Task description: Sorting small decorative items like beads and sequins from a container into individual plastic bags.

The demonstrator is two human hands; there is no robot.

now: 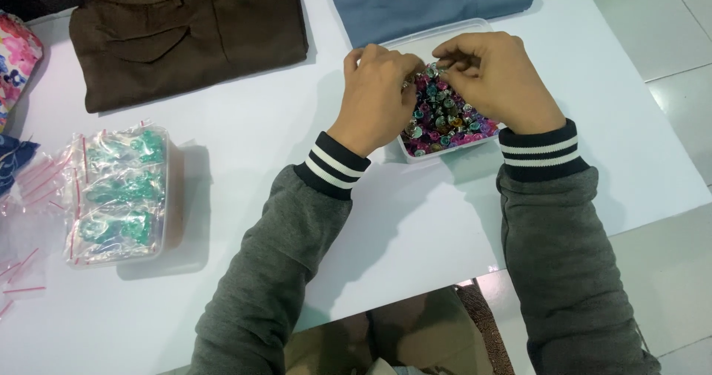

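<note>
So both hands are working right over a shallow clear plastic tray point(415, 152) sitting on the white table point(245, 160), and the tray is packed with tiny multicoloured trinkets point(445, 115), mostly purple, teal and silver, too small to say exactly what they are. The left hand point(377, 93) is curled with its fingers bent inward, pinching something small at the top of the pile, though I can't make out which piece. The right hand point(493, 78) is curled the same way, fingertips pressed together and meeting the left ones just above the heap. Sleeves are grey with dark cuffs and white stripes. Off to the left, well apart from the tray, there's a clear box point(119, 197) stuffed with little zip bags of green pieces, plus a few loose empty zip bags point(22, 264) near the table edge. Folded brown trousers point(185, 34) and a folded blue garment point(426, 0) lie at the far side, the blue one just behind the tray.
</note>
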